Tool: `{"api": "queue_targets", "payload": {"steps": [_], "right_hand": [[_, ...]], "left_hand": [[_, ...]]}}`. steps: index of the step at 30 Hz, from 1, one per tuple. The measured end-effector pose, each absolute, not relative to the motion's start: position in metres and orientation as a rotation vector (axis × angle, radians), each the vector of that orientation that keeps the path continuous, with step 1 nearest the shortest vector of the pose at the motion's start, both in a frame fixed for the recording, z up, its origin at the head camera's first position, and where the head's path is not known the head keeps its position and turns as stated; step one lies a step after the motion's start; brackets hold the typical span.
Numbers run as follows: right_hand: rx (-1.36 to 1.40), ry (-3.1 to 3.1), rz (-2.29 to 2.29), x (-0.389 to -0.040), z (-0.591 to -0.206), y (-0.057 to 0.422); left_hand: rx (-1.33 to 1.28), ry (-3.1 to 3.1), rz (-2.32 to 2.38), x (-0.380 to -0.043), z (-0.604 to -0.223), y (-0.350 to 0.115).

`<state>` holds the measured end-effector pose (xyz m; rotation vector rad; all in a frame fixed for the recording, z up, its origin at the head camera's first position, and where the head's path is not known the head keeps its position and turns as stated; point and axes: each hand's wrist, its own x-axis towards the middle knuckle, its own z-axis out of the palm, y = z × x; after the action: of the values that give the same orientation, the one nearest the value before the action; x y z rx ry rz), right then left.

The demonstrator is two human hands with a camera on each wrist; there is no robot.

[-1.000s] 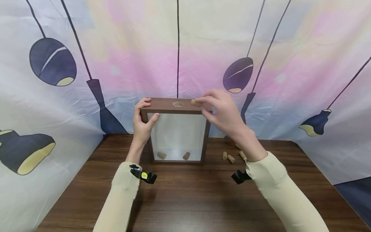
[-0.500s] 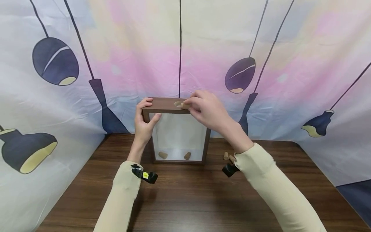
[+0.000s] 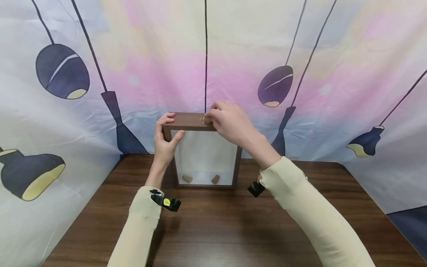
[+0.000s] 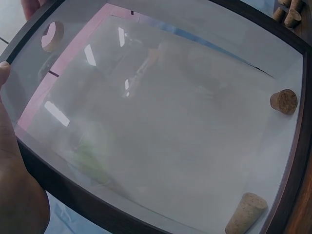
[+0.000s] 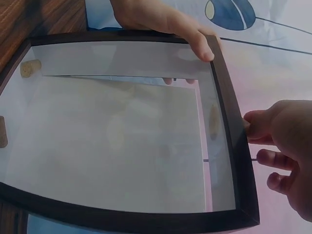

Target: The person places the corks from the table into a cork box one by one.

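Note:
A brown wooden shadow box frame with a clear front stands upright on the table. My left hand grips its upper left corner, thumb on the front edge and fingers over the top. Pinched between the thumb and fingers of my right hand is a cork, right at the round hole in the frame's top. In the right wrist view my right fingertips, close against the top bar, hide most of that cork. Two corks lie inside at the bottom, one on the left and one on the right.
Several loose corks lie on the table beyond the frame's right side; my right arm hides them in the head view. Dark wood-grain table spreads in front. A cloth backdrop printed with lamps hangs close behind.
My right hand has moved left along the frame's top, bringing the cork from the right end to the hole. My left hand keeps its grip, and the two corks inside lie as before.

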<state>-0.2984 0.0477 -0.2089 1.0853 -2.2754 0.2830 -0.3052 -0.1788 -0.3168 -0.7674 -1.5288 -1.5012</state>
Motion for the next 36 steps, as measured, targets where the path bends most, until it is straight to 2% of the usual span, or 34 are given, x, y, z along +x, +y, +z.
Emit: {"api": "queue_targets", "payload": {"steps": [11,17,24,36], "right_hand": [[1.049,-2.286,0.520,-0.298,-0.213,0.067],[1.005,-2.266,0.653,-0.296,-0.219,0.094],[0.910,-2.246,0.693,-0.292,-0.231,0.124],[0.790,-2.299,0.719,-0.288,-0.259,0.172]], "left_hand": [[-0.771,-1.516,-1.522,-0.305,-0.318,-0.176],[-0.773,-1.513,-1.501,-0.320,-0.327,-0.182],[-0.755,-1.539,-1.511,-0.304,-0.318,-0.179],[-0.738,-1.553,-1.504,-0.303,-0.318,-0.179]]}}
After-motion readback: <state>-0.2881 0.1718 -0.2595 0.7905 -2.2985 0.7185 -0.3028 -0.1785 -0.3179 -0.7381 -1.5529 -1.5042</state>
